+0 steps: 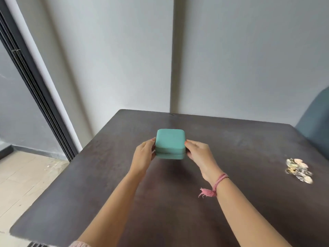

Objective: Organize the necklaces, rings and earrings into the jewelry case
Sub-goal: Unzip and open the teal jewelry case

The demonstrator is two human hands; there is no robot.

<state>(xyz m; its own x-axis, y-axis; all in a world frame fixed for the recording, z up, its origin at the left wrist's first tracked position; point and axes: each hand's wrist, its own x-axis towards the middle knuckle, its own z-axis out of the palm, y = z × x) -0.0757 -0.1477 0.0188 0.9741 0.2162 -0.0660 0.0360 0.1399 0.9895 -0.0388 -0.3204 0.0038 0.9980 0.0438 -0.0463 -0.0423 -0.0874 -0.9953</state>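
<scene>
Teal jewelry case (170, 142) closed, mid-surface, seam facing me; resting or just lifted, can't tell. My left hand (145, 153) grips its left side, my right hand (197, 152) grips right side, fingers curled round edges. Jewelry heap (299, 170) well apart, far right on dark surface (240, 143). Step in hand, I judge: opening case. Find zip, steady base with one hand, lift lid gently, park case nearer heap.

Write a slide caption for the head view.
Both hands, left hand and right hand, grip the closed teal jewelry case; jewelry pile waits aside.
</scene>
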